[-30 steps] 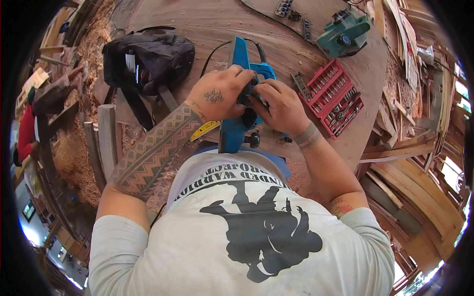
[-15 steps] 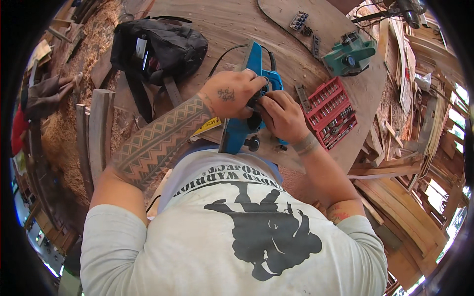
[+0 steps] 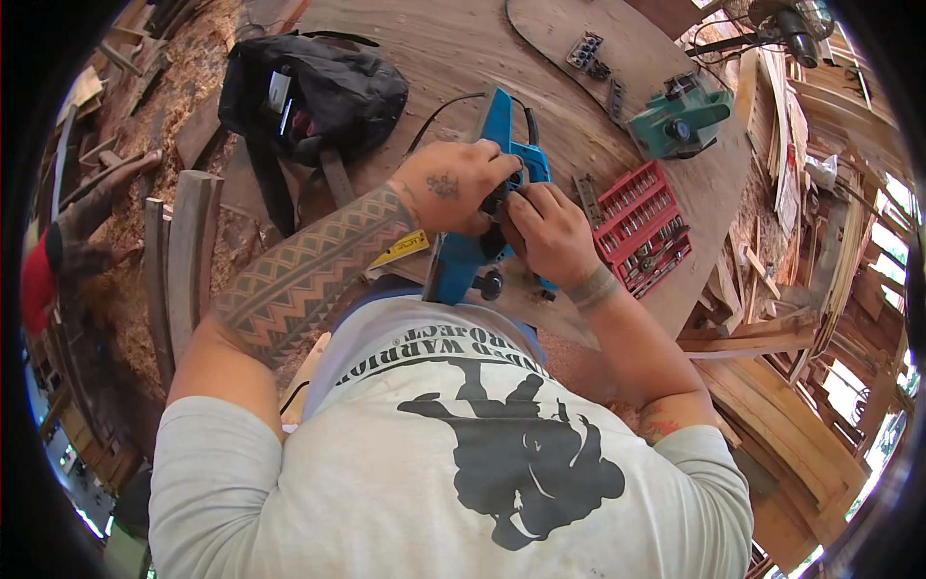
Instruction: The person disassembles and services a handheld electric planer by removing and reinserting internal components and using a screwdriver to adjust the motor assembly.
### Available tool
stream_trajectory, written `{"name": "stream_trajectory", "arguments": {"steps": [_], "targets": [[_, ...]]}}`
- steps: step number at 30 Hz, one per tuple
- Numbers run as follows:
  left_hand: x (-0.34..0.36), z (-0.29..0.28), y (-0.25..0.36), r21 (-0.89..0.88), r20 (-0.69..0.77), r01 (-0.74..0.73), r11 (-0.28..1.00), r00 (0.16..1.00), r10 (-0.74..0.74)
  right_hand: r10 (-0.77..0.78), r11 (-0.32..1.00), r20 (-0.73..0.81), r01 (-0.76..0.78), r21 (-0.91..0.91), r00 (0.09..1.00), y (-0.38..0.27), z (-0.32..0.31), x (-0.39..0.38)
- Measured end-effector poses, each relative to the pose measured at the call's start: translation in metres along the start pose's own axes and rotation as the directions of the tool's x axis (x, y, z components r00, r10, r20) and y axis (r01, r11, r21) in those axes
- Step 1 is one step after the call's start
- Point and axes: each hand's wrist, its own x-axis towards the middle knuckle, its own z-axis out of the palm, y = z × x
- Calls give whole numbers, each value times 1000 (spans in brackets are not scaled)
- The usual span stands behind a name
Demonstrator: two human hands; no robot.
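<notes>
While both hands clamp the blue planer (image 3: 482, 222) on the bench (image 3: 424, 58), left hand (image 3: 453, 185) at ten o'clock of right hand (image 3: 548, 232), it looks heavy and stiff; hold its handle

Blue power planer (image 3: 473, 256), red bit case (image 3: 644, 227), green planer (image 3: 680, 121), black bag (image 3: 318, 92), brown plywood table (image 3: 424, 39)

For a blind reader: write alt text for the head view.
Both hands, left hand and right hand, grip a blue power tool on a plywood table. A red bit set, green tool and black bag lie nearby.
</notes>
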Motion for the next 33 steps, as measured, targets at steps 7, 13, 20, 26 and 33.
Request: {"name": "stream_trajectory", "arguments": {"steps": [7, 13, 20, 26, 33], "targets": [[5, 3, -5, 45, 14, -53, 998, 999, 53, -24, 981, 176, 58, -187, 984, -3, -9, 11], [10, 4, -12, 63, 16, -111, 992, 994, 110, -154, 984, 62, 159, -85, 986, 14, -7, 13], [15, -4, -9, 31, 105, -125, 992, 987, 121, -70, 986, 71, 58, 159, 995, 26, -1, 8], [17, -11, -2, 4, 145, -91, 996, 985, 90, 31, 961, 4, -31, 276, 1000, 28, 2, 6], [11, -20, -4, 49, -28, -206, 977, 978, 208, 326, 819, 131, -349, 455, 936, 34, 2, 2]]}}
